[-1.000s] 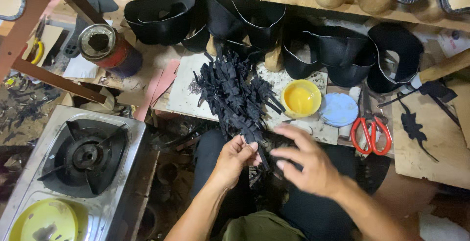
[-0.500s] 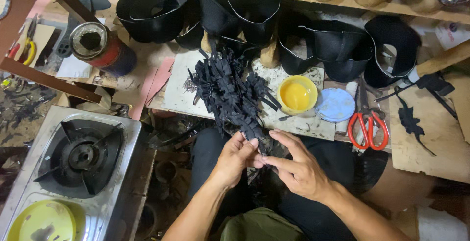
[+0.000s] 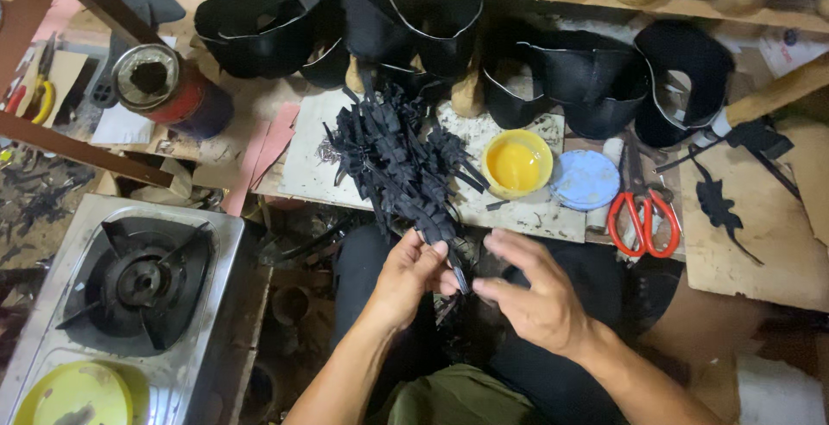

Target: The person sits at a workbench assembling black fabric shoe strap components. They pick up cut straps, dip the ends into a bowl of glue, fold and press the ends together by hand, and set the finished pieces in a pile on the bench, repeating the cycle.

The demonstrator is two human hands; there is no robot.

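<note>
Dim warm light, murky shadows, soft focus

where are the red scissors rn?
In the head view, the red-handled scissors lie on the work board at right, just right of the blue lid and the yellow cup, beyond the right hand.

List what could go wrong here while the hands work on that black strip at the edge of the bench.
1. The heap of black strips hangs over the board's near edge, right above the left hand and right hand; a tug may drag pieces onto the lap.
2. The open yellow pot sits just beside the heap; a swinging strip might tip or dip into it.
3. The red-handled scissors lie near the right forearm's path.
</note>
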